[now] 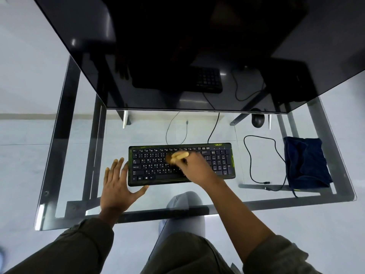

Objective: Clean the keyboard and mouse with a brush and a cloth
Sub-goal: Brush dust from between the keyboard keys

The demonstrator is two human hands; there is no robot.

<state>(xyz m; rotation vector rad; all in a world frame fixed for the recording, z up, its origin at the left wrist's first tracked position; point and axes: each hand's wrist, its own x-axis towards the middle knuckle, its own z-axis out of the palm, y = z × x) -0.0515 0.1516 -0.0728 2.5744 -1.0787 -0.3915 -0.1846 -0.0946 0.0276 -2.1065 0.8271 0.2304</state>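
A glossy dark monitor (177, 46) overhangs the far side of the glass desk (246, 194), with the rounded black mouse (257, 120) at its lower edge. A crumpled navy cloth (306, 163) and 1 looped cable (250, 161) lie right of the flat black keyboard (150, 167). The right hand (194, 165) grips a blurred wooden brush (178, 156) over the keys. The left hand (116, 182) lies open, touching the keyboard's left end.

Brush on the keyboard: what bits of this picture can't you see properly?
- Brush, head view: smeared by motion, bristles unclear; the right hand wraps part of its handle.
- Keyboard, head view: the right hand covers the middle keys; most key labels are too small to read.
- Mouse, head view: its far end is cut off by the dark screen's lower edge.
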